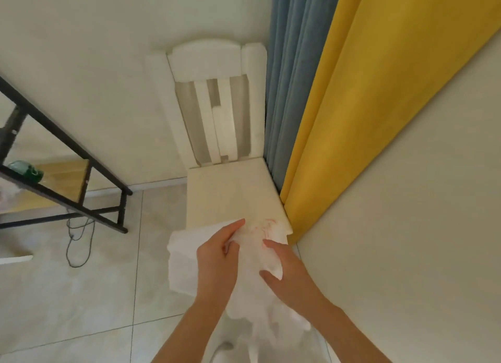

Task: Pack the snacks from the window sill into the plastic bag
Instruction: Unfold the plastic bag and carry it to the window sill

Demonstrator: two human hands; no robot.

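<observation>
Pale floor tiles [81, 295] and cream walls frame the scene, viewed from above. At lower centre of the frame, both hands work a thin white plastic bag [252, 289] with faint red print. The left hand [217, 259] has its fingers curled into the film at the bag's upper edge, pinching it; the right hand [287, 270] closes thumb and fingers round the crumpled film just beside it. The bag hangs between and below the hands, over the front edge of a white wooden chair [225, 194], with a flat panel spreading to the left. No snacks and no window sill are in view.

The step in hand appears to be opening the bag. To do it well, the two layers of film should be rubbed apart at the mouth, then drawn wide with one hand on each side, so the opening stays clear for loading.

Blue curtain [292, 78] and yellow curtain [366, 91] hang at upper right; a black-framed shelf [67, 151] stands at left.
</observation>
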